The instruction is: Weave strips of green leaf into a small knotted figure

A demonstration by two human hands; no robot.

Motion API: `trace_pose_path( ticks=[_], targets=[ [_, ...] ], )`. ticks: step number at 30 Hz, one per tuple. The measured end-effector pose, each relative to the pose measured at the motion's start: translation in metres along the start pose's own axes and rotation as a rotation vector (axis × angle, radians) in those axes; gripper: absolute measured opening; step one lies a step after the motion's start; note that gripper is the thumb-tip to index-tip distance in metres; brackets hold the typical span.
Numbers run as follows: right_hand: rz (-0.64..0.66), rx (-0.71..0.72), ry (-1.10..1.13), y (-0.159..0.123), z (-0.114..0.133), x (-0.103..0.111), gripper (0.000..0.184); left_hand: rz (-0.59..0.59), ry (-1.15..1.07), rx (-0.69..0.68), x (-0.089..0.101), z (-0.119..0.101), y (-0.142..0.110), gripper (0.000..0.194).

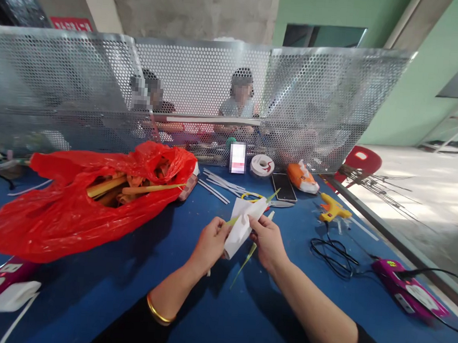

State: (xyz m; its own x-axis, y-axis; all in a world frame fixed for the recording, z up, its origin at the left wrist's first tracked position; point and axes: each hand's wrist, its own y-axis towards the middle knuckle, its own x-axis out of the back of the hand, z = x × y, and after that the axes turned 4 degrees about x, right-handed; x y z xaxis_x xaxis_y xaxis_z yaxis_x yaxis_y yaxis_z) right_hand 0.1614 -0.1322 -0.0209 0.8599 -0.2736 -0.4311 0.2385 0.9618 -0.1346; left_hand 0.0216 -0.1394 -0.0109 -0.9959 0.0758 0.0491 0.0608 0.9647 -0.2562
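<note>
**White paper [240, 236] pinched from two sides over the blue table [99, 288]**

Take the paper as the clock's centre, with twelve pointing away from the person. The left grip [213, 237] comes in at eight o'clock, closed, thumb and fingers pinching the paper's near-left edge; a yellow-green sliver [231, 222] shows right beside its fingertips. The right grip [266, 239] sits at four o'clock, also closed, its thumb pressed on the paper's face and its other fingers curled, partly hidden. So the paper lies between the two grips, creased and slanting, its far end reaching past both toward one o'clock and its near end toward seven.

A green tip [274, 195] pokes out past the paper at one o'clock. A thin green strip [248, 255] hangs at five, beneath the right grip; whether that grip holds it, I cannot tell.

Scissors [282, 203] lie just beyond the paper at one o'clock, with a phone [285, 188] behind them. A tape roll [255, 171] stands near twelve, and pale strips [216, 192] lie at eleven. The big red bag [68, 233] fills nine to ten. At two to three rests a yellow glue gun [331, 209]; a purple power strip [395, 285] sits at four.
</note>
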Motion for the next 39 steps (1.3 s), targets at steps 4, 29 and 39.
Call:
trace_pose_path(
  ticks=[4, 29, 39],
  targets=[
    [-0.006, 0.019, 0.01, 0.001, 0.0, 0.0, 0.034, 0.09, -0.023, 0.096, 0.0, -0.004, -0.004, 0.036],
    [-0.435, 0.395, 0.249, 0.053, 0.064, 0.055, 0.027, 0.109, 0.059, -0.03, 0.014, -0.019, -0.005, 0.02],
    [0.227, -0.081, 0.043, -0.007, 0.02, -0.003, 0.028, 0.558, -0.299, 0.282, 0.004, -0.01, -0.014, 0.038]
  ],
)
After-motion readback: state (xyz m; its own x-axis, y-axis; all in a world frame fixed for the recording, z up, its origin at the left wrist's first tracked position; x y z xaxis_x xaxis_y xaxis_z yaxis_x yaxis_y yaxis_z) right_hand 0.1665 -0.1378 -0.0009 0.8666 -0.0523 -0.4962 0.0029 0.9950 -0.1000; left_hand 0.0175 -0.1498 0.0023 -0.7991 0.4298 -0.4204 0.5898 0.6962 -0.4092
